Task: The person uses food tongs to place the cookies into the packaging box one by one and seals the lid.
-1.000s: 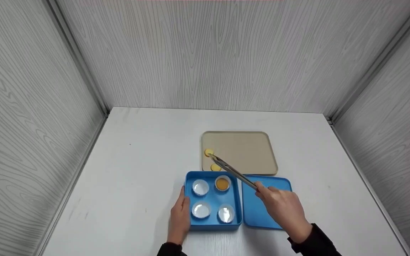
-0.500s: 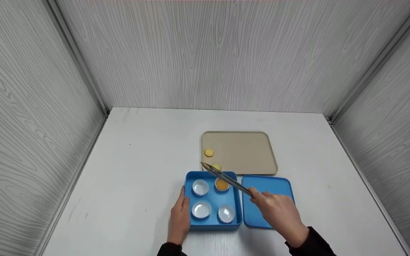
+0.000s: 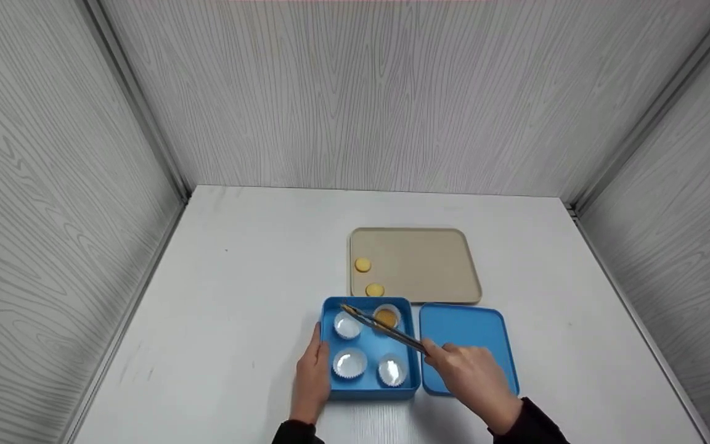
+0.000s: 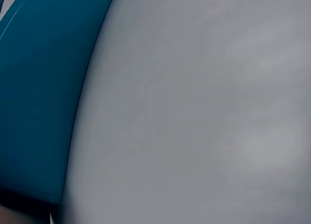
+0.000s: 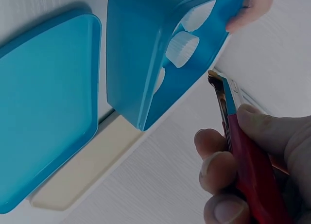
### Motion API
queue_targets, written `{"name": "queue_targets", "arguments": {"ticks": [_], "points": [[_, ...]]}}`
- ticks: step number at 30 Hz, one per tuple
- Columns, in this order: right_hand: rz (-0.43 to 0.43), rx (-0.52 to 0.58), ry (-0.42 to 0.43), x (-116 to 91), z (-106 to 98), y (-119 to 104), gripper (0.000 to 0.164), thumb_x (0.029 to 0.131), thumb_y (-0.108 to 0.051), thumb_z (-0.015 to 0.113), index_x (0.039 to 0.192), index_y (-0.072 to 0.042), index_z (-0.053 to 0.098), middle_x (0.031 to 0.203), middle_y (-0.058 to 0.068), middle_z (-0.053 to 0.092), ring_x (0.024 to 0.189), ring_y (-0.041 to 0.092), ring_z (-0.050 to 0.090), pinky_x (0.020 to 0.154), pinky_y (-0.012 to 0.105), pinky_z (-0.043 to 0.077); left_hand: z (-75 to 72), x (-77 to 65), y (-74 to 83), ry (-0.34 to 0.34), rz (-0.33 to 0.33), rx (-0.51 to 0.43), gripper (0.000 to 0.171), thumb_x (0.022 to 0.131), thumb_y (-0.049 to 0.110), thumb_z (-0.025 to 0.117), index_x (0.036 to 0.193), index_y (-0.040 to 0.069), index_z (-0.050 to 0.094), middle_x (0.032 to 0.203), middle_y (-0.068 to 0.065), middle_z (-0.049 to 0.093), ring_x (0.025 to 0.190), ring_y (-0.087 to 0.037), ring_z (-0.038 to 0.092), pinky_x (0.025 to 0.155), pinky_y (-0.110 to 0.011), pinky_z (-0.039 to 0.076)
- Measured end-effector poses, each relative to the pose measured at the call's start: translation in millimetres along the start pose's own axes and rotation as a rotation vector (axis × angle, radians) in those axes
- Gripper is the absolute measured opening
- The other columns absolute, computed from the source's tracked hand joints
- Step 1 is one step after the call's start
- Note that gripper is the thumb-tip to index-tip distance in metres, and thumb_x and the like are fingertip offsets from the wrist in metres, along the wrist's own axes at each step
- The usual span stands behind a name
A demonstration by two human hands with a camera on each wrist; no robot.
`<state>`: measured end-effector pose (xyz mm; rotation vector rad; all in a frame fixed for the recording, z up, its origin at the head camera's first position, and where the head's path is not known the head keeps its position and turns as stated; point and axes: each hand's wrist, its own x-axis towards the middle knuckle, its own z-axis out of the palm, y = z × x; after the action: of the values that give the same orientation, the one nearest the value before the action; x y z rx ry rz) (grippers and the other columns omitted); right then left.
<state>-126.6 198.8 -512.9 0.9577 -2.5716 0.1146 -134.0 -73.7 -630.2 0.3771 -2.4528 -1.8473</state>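
Observation:
My right hand (image 3: 469, 373) grips a pair of tongs (image 3: 386, 328), whose red handle (image 5: 250, 170) shows in the right wrist view. The tong tips are over the far left of a blue box (image 3: 367, 393), above a white cupcake liner (image 3: 347, 325). Something golden-brown shows at the tips; whether it is held or a reflection I cannot tell. A second liner (image 3: 386, 309) at the far right has an orange-yellow disc (image 3: 385, 318) in it. Two more liners (image 3: 349, 364) sit in the near half. My left hand (image 3: 312, 376) rests against the box's left wall, its visible fingers straight.
A beige tray (image 3: 420, 262) lies behind the box and bears two yellow discs (image 3: 362, 264) at its left side. To the box's right is a flat blue lid (image 3: 463, 330), partly under my right hand. Grey wood-grain walls enclose the white table (image 3: 256, 246).
My right hand and the tongs have moved from the beige tray toward me, and the tips are now over the blue box. My left hand has stayed at the box.

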Motion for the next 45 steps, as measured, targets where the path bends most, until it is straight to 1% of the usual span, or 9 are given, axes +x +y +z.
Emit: {"name": "queue_targets", "arguments": {"ticks": [4,8,14,20,26,31,35,38,45], "points": [[0.002,-0.006,-0.004,-1,3,0,0.024,0.087,-0.024,0.081,0.106,-0.013,0.071,0.057,-0.004,0.055,0.044,0.002,0.036,0.038,0.015,0.026,-0.4,-0.6,-0.3,-0.003,-0.002,0.009,0.055,0.112,0.029,0.039,0.161,0.006,0.030,0.165,-0.011,0.032,0.153,-0.031,0.027,0.124,-0.052,0.024],[0.015,0.008,-0.048,0,5,-1,0.023,0.089,-0.024,0.080,0.107,-0.013,0.071,0.056,-0.004,0.053,0.045,0.002,0.032,0.040,0.015,0.022,-1.1,-1.1,0.2,-0.008,-0.003,0.022,0.055,0.112,0.029,0.039,0.161,0.007,0.030,0.165,-0.010,0.033,0.153,-0.031,0.027,0.124,-0.052,0.025],[0.043,0.031,-0.138,2,7,-4,0.027,0.091,-0.025,0.078,0.114,-0.012,0.074,0.062,-0.001,0.061,0.046,0.003,0.036,0.041,0.014,0.028,-1.3,0.0,0.5,-0.011,0.008,0.022,0.055,0.112,0.027,0.038,0.161,0.004,0.029,0.165,-0.011,0.032,0.153,-0.031,0.027,0.124,-0.051,0.025],[0.055,0.029,-0.165,2,11,-4,0.028,0.091,-0.024,0.078,0.115,-0.012,0.073,0.062,-0.001,0.061,0.046,0.004,0.037,0.041,0.015,0.029,-1.0,0.7,0.3,-0.011,0.006,0.025,0.055,0.112,0.028,0.039,0.161,0.004,0.029,0.165,-0.011,0.032,0.153,-0.031,0.027,0.123,-0.052,0.026],[0.046,0.009,-0.149,1,14,-3,0.025,0.090,-0.023,0.078,0.112,-0.012,0.071,0.059,-0.001,0.057,0.044,0.006,0.040,0.040,0.017,0.028,-0.6,0.4,-0.6,-0.014,0.017,0.028,0.055,0.112,0.024,0.038,0.160,0.002,0.028,0.165,-0.013,0.031,0.153,-0.032,0.027,0.124,-0.052,0.026],[0.027,-0.013,-0.116,1,19,-2,0.026,0.089,-0.021,0.080,0.112,-0.011,0.074,0.060,0.001,0.059,0.044,0.009,0.044,0.038,0.018,0.030,-0.8,0.7,-0.8,-0.022,0.029,0.029,0.054,0.112,0.023,0.038,0.160,0.000,0.027,0.165,-0.014,0.031,0.153,-0.032,0.026,0.123,-0.052,0.026],[0.014,-0.056,-0.105,2,22,-2,0.027,0.088,-0.022,0.081,0.112,-0.010,0.076,0.060,0.002,0.059,0.043,0.009,0.044,0.038,0.019,0.030,-0.9,0.9,-0.6,-0.007,0.048,0.029,0.054,0.112,0.022,0.039,0.160,0.000,0.028,0.165,-0.013,0.032,0.152,-0.032,0.029,0.123,-0.052,0.028],[0.005,-0.091,-0.103,3,24,-2,0.027,0.088,-0.023,0.081,0.112,-0.010,0.077,0.060,0.003,0.060,0.043,0.009,0.043,0.037,0.020,0.030,-0.8,1.4,-0.9,-0.001,0.056,0.026,0.054,0.112,0.022,0.040,0.160,0.000,0.029,0.164,-0.013,0.033,0.152,-0.031,0.030,0.122,-0.051,0.029],[0.011,-0.100,-0.138,6,23,-3,0.027,0.089,-0.023,0.080,0.112,-0.010,0.077,0.063,0.004,0.062,0.043,0.008,0.041,0.037,0.020,0.029,-0.6,1.6,-0.3,-0.003,0.045,0.029,0.054,0.112,0.022,0.039,0.160,0.000,0.029,0.164,-0.013,0.032,0.152,-0.031,0.029,0.122,-0.051,0.028]]}}
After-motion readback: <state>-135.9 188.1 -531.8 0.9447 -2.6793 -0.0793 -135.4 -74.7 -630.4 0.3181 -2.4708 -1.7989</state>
